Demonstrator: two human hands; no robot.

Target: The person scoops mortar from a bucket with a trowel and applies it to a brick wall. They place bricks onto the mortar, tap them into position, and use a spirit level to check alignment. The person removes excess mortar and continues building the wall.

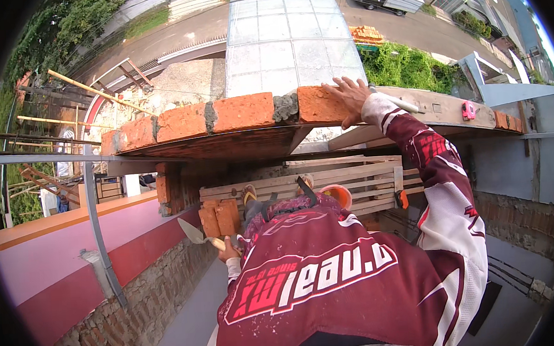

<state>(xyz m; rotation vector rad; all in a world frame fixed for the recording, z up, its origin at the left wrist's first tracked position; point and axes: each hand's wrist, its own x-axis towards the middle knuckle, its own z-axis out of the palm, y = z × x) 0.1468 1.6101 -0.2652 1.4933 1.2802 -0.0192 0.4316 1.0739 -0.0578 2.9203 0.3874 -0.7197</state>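
Observation:
Along the top of the wall in front of me runs a row of orange bricks (243, 113) with grey mortar (285, 108) in the gaps between them. My right hand (349, 100) lies over the right end of the last brick (314, 106), its fingers spread. Low at my left side, my left hand (229, 247) is closed round the handle of a pointed trowel (192, 231). The trowel's blade points up and away, next to a small stack of bricks (219, 218).
Wooden planks (366, 183) span below the wall, with an orange bucket (337, 196) and an orange-and-black handle (401, 199) on them. A pink tape measure (468, 110) sits right on the ledge. A metal post (94, 216) stands left. Beyond the wall is a translucent panelled roof (289, 42).

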